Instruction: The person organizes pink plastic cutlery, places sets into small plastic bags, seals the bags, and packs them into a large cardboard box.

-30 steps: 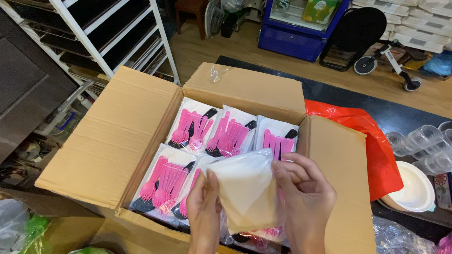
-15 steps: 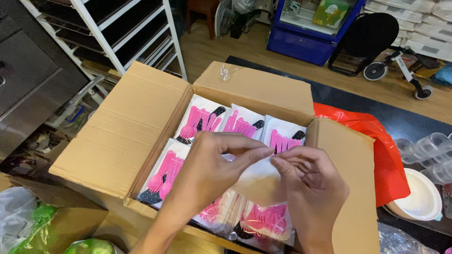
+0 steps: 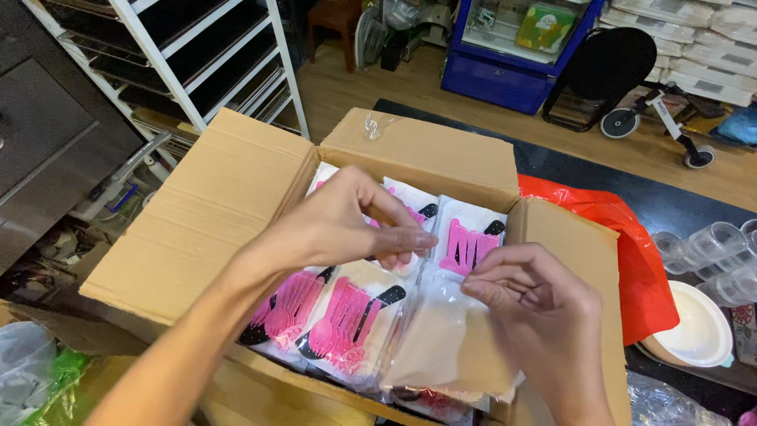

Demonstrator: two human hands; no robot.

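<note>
Both hands over open brown cardboard box (image 3: 213, 229) packed with clear plastic packs of pink and black cutlery (image 3: 347, 312). Left hand (image 3: 347, 225) with fingers pinched together on top edge of flat translucent plastic bag (image 3: 445, 347), right hand (image 3: 536, 312) curled and gripping same bag's right edge, bag held over box's near right corner, touching packs below. Beyond box's right flap: crumpled red plastic bag (image 3: 643, 268), white round plate (image 3: 698, 331), clear plastic cups (image 3: 714, 244) on dark tabletop (image 3: 670, 209).
</note>
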